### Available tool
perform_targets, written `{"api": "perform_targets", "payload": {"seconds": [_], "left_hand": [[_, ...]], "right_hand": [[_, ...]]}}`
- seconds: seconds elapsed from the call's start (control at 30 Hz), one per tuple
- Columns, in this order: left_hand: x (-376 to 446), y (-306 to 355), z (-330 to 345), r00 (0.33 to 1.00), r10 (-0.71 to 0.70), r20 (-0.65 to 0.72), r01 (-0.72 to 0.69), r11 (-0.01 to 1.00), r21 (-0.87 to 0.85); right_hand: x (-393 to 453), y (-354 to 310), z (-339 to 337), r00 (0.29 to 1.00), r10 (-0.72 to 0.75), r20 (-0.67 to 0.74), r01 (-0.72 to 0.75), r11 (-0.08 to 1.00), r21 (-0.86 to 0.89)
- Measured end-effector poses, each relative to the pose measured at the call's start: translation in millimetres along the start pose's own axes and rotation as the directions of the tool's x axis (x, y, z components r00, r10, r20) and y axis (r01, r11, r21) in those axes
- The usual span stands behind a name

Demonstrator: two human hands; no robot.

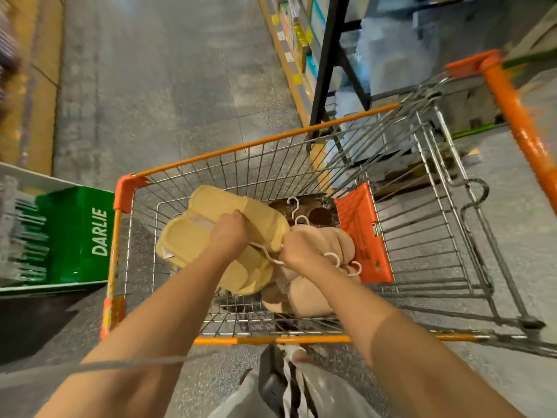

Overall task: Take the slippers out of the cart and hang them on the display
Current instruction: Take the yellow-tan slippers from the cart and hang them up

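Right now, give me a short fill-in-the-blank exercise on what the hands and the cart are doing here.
1. Both hands reach into the wire ____ with orange trim.
2. The left hand grips a pair of ____ -coloured slippers.
3. The right hand holds a white plastic ____ attached to the slippers.
4. The green box left of the cart reads ____.

Missing words: cart; yellow; hanger; DARLIE

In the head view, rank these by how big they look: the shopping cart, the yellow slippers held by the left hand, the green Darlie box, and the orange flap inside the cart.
1. Shopping cart
2. Yellow slippers and green Darlie box: look alike, so unranked.
3. Orange flap
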State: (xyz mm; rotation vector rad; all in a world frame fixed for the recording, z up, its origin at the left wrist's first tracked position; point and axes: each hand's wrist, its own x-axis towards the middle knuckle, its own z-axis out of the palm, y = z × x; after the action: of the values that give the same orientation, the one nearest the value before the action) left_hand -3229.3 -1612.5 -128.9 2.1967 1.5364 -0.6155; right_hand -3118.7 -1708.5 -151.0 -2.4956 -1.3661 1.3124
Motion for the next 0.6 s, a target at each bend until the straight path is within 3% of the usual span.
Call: {"api": "perform_targets", "payload": {"seconds": [0.13,0.27,0.37,0.43,0.6], "left_hand": [[-7,-2,-19,0.995,0.038,-0.089,-0.047,0.994,-0.099],[-32,9,-45,0.980,0.105,-0.170,-0.110,0.994,-0.017],[-47,30,-71,0.952,0.198,-0.233,-0.197,0.980,0.027],[-57,49,-84,0.893,0.359,-0.270,-0.344,0.933,0.103],[-89,95,-92,0.651,0.687,-0.323,-0.601,0.726,0.334]], "right_hand": [[-13,-11,-47,0.989,-0.038,-0.142,0.046,0.998,0.053],[-38,-16,-97,0.958,-0.113,-0.263,0.132,0.990,0.057],[-74,-19,-125,0.928,-0.181,-0.325,0.169,0.983,-0.066],[-102,-19,-138,0.906,-0.195,-0.376,0.143,0.976,-0.162],[-174,6,-163,0.836,-0.092,-0.541,-0.076,0.957,-0.280]]}}
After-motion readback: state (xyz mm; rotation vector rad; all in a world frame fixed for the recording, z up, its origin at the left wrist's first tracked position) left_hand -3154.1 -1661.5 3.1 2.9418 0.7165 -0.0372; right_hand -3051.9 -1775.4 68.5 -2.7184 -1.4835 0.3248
